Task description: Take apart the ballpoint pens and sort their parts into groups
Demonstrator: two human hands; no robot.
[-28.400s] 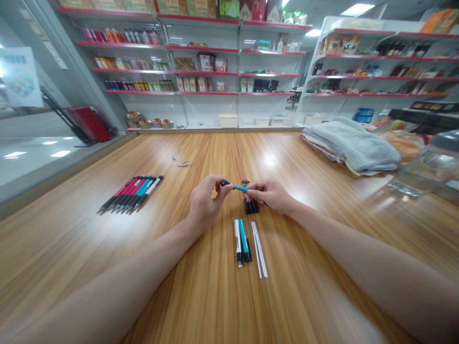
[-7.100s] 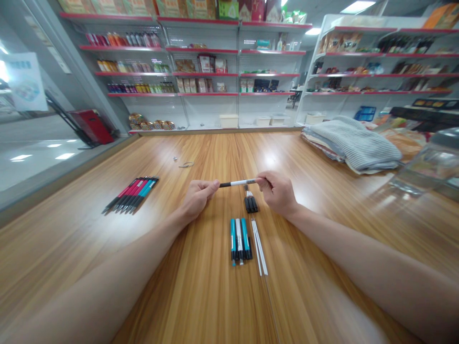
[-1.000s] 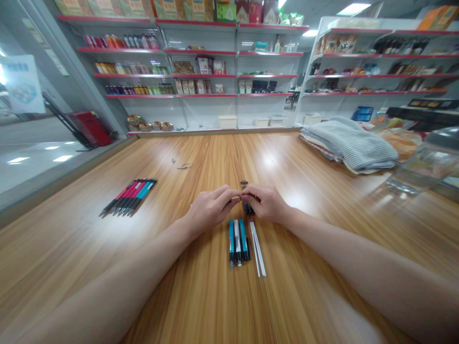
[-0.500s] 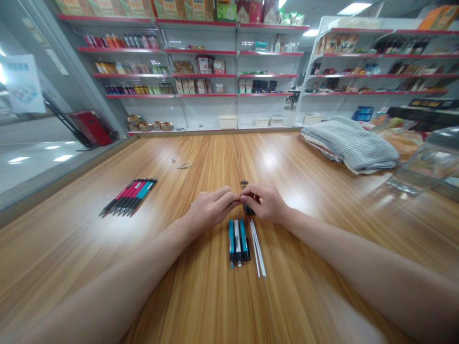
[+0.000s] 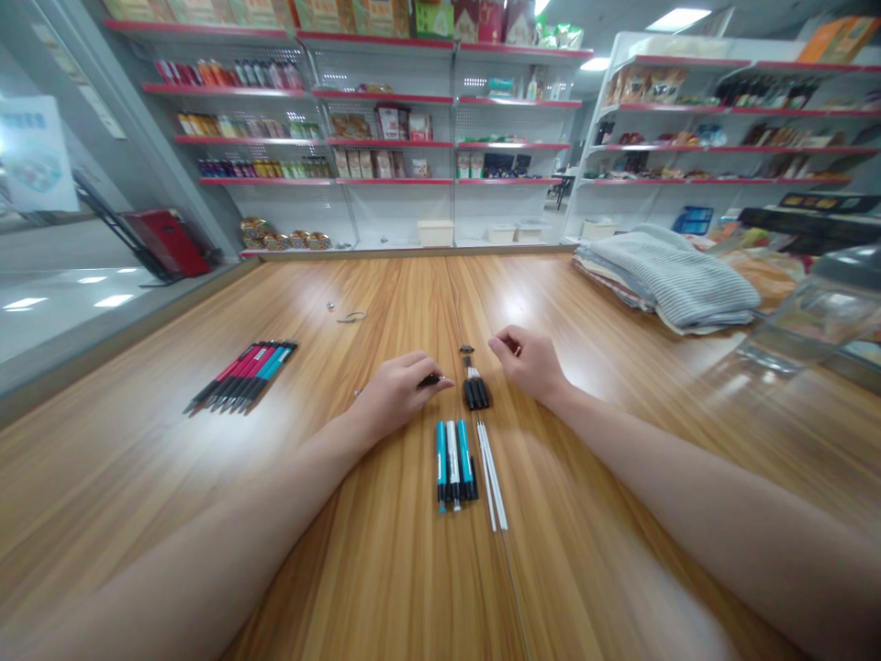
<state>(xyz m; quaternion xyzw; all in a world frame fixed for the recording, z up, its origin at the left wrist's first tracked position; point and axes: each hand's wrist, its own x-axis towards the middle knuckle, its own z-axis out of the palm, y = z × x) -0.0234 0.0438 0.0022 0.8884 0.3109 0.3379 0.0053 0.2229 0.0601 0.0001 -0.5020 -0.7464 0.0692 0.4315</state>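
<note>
My left hand [image 5: 395,395] is closed, thumb and fingers pinching a small black pen part [image 5: 430,379] whose exact kind is partly hidden. My right hand [image 5: 529,360] hovers to the right with its fingertips pressed together; whatever they hold, if anything, is too small to make out. Between the hands lie several black pen grips [image 5: 476,394], with small metal and white pieces [image 5: 469,358] just behind them. Nearer to me are blue and white pen barrels [image 5: 451,459] in a row. Thin white refills [image 5: 491,477] lie beside them on the right.
Several assembled pens [image 5: 242,375], red and blue, lie side by side on the wooden table [image 5: 330,569] at left. A thin looped strip [image 5: 352,317] lies farther back. Folded striped cloth [image 5: 678,275] and a clear container [image 5: 791,321] stand at right. Stocked shelves [image 5: 385,142] line the back.
My hands have come apart. The right hand moved right and a little farther away, uncovering the black grips; the left stays near its place, still pinching the black part.
</note>
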